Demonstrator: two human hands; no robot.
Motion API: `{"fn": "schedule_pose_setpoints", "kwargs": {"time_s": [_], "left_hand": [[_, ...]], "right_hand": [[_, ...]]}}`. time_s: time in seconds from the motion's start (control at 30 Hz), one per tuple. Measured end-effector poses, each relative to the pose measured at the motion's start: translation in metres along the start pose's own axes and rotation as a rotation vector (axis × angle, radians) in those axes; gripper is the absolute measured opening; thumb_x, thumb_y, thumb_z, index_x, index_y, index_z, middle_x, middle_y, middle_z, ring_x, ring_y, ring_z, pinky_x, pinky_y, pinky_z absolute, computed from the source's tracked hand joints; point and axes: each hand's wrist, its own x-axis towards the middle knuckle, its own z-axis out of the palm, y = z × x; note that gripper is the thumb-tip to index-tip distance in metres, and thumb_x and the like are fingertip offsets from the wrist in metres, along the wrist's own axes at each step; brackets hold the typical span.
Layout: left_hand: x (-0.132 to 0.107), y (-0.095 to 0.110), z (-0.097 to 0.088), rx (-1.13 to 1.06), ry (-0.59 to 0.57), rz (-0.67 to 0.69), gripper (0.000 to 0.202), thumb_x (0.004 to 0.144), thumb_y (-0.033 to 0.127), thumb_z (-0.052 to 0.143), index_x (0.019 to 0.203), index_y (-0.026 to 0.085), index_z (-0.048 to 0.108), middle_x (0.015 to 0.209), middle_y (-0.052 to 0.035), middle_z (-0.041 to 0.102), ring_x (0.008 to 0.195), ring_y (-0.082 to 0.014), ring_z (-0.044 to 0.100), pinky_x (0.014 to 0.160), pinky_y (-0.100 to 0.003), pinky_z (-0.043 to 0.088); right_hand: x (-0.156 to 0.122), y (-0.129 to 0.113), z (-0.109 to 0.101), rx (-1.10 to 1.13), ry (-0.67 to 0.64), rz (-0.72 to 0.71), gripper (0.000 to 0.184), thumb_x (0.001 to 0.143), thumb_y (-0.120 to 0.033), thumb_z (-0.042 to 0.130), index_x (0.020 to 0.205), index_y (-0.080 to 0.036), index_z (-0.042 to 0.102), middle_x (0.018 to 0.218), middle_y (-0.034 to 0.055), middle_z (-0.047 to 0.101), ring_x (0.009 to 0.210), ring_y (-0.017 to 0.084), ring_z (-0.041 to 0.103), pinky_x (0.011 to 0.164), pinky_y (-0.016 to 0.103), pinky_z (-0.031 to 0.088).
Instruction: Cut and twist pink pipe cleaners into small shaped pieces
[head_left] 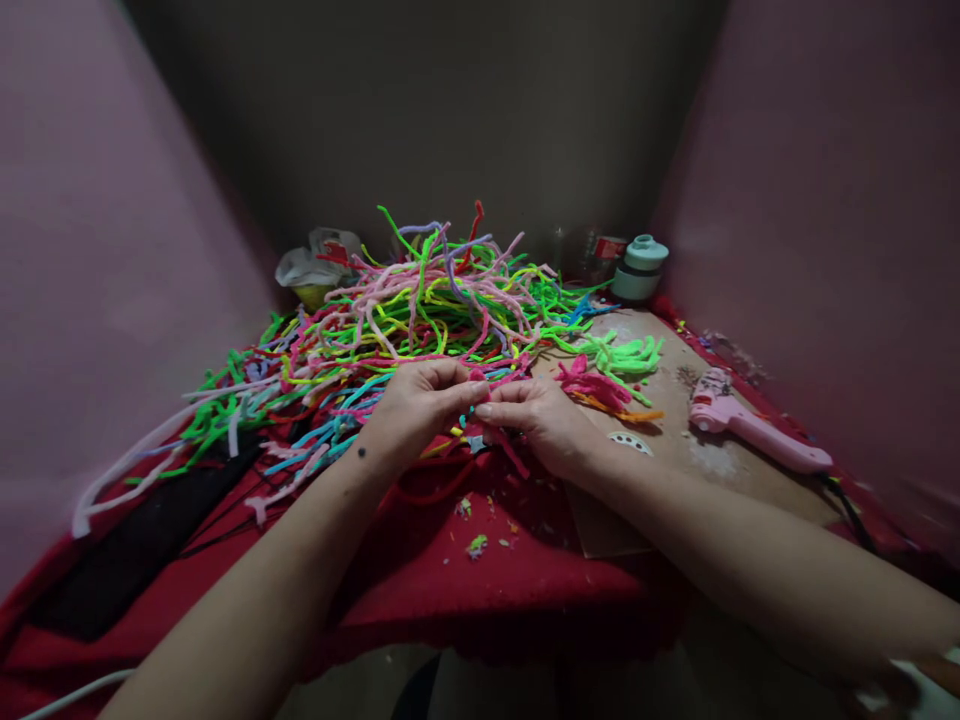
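My left hand (pixel 416 405) and my right hand (pixel 544 418) meet at the front of a heap of pipe cleaners (pixel 442 310). Thumb and fingers of each are pinched on a dark pink pipe cleaner (pixel 512 448), one end of which hangs below the right hand. Part of it is hidden by my fingers. Just under the fingertips lie small blue bits and a pale star-like piece (pixel 476 443). Right of my right hand rest a bundle of dark pink pipe cleaners (pixel 592 385) and an orange one (pixel 637 415).
A pink glue gun (pixel 757 425) lies on a brown board (pixel 675 390) at the right. Behind it stands a pale green jar (pixel 640 268). A plastic bag (pixel 315 262) sits at the back left, a black flat item (pixel 142 550) at the front left. Scraps (pixel 478 545) dot the red cloth (pixel 510 600).
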Motion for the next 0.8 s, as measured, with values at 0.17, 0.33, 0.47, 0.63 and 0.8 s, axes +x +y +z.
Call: {"fn": "schedule_pose_setpoints", "kwargs": {"time_s": [0.17, 0.33, 0.47, 0.63, 0.8], "left_hand": [[-0.0033, 0.0011, -0.0013, -0.113, 0.017, -0.037, 0.023, 0.069, 0.034, 0.066, 0.064, 0.014, 0.055, 0.047, 0.0063, 0.041, 0.040, -0.0039, 0.031, 0.040, -0.018, 0.023], [-0.0038, 0.0014, -0.0020, -0.045, 0.023, -0.004, 0.023, 0.068, 0.035, 0.066, 0.065, 0.014, 0.058, 0.048, 0.0053, 0.044, 0.041, -0.0043, 0.034, 0.039, -0.018, 0.025], [-0.0030, 0.0013, -0.0003, 0.015, 0.052, 0.035, 0.023, 0.067, 0.035, 0.067, 0.063, 0.014, 0.058, 0.047, 0.0058, 0.043, 0.041, -0.0046, 0.033, 0.039, -0.019, 0.025], [-0.0031, 0.0031, 0.0006, 0.003, 0.017, 0.017, 0.024, 0.069, 0.036, 0.065, 0.064, 0.013, 0.057, 0.048, 0.0058, 0.043, 0.042, -0.0047, 0.033, 0.040, -0.019, 0.024], [-0.0031, 0.0032, 0.0024, -0.005, -0.010, 0.038, 0.020, 0.071, 0.031, 0.062, 0.074, 0.012, 0.059, 0.056, 0.0035, 0.050, 0.047, -0.0060, 0.039, 0.044, -0.020, 0.030]], "right_hand": [[0.0038, 0.0036, -0.0054, 0.053, -0.121, -0.012, 0.002, 0.060, -0.014, 0.060, 0.058, -0.014, 0.060, 0.049, -0.0036, 0.049, 0.049, 0.008, 0.043, 0.053, 0.024, 0.033], [0.0038, 0.0048, -0.0040, 0.072, -0.038, -0.013, 0.002, 0.062, -0.016, 0.060, 0.063, -0.015, 0.061, 0.051, -0.0040, 0.050, 0.046, 0.008, 0.040, 0.050, 0.024, 0.031], [0.0014, -0.0014, -0.0003, 0.011, 0.071, -0.055, 0.012, 0.065, -0.026, 0.065, 0.066, -0.014, 0.061, 0.055, -0.0037, 0.053, 0.050, 0.007, 0.042, 0.051, 0.023, 0.032], [0.0014, -0.0020, 0.0001, -0.084, 0.146, -0.140, 0.020, 0.068, -0.030, 0.063, 0.059, -0.014, 0.056, 0.053, -0.0039, 0.050, 0.049, 0.006, 0.039, 0.049, 0.022, 0.030], [0.0024, -0.0021, -0.0011, -0.104, 0.166, -0.120, 0.018, 0.069, -0.026, 0.061, 0.057, -0.014, 0.056, 0.050, -0.0040, 0.049, 0.047, 0.006, 0.040, 0.048, 0.023, 0.030]]}}
